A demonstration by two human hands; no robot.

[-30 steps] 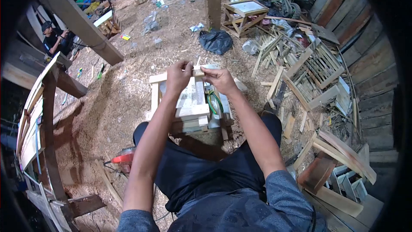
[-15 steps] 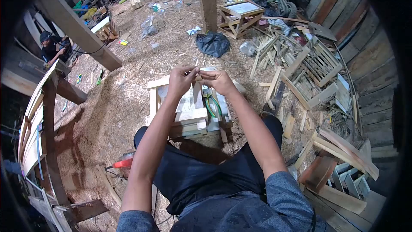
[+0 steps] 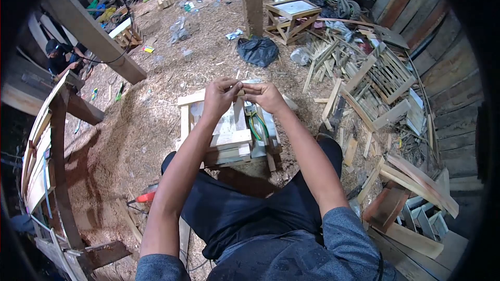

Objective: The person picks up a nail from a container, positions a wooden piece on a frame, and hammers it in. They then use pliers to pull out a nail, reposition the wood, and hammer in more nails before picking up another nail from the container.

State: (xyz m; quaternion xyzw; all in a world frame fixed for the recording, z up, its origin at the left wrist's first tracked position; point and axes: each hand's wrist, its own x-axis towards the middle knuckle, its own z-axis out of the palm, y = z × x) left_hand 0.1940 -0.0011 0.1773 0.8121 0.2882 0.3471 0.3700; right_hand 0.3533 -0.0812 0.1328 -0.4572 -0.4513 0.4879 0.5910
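My left hand (image 3: 219, 97) and my right hand (image 3: 263, 97) meet at the fingertips over a small pale wooden frame (image 3: 221, 140). Thumb and fingers of each are pinched together. Whatever lies between them is too small to make out. The frame rests on a low work surface in front of my knees. Beside it, below my right hand, lie pliers with green handles (image 3: 255, 127). My hands hide the far end of the frame in part.
A red power tool (image 3: 146, 197) lies on the floor at left. Slatted crate pieces (image 3: 388, 75) and scrap wood are piled at right. Ahead stand a post (image 3: 252, 5), a black plastic bag (image 3: 258, 52) and a small wooden stand (image 3: 292, 8). Another person (image 3: 62, 60) crouches at far left.
The view has shifted slightly. My hands stay together over the frame with nearly the same pinch, and the right fingers have moved a little.
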